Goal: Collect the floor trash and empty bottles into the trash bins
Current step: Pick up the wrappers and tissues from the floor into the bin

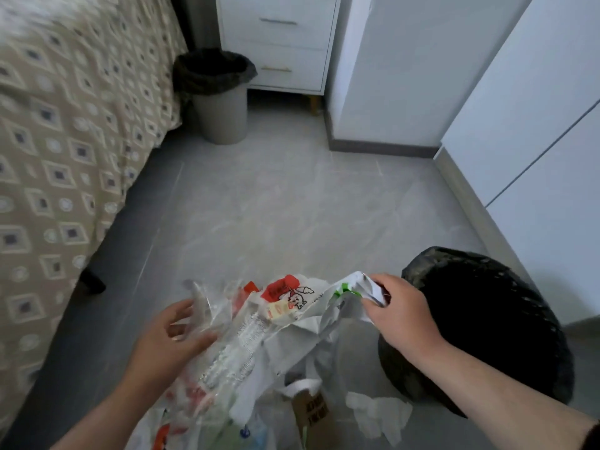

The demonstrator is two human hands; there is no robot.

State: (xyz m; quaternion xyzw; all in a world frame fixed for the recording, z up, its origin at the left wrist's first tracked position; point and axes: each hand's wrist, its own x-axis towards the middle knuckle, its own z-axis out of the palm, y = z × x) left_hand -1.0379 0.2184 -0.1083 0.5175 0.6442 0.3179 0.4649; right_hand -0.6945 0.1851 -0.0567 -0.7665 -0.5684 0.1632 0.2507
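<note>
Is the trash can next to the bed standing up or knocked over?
Standing up. The grey bin sits upright on the floor, and its black liner opens upward.

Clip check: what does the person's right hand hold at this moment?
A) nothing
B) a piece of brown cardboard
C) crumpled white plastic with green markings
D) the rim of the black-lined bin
C: the right hand has its fingers curled round the crumpled white plastic with green markings, beside the black-lined bin.
</note>
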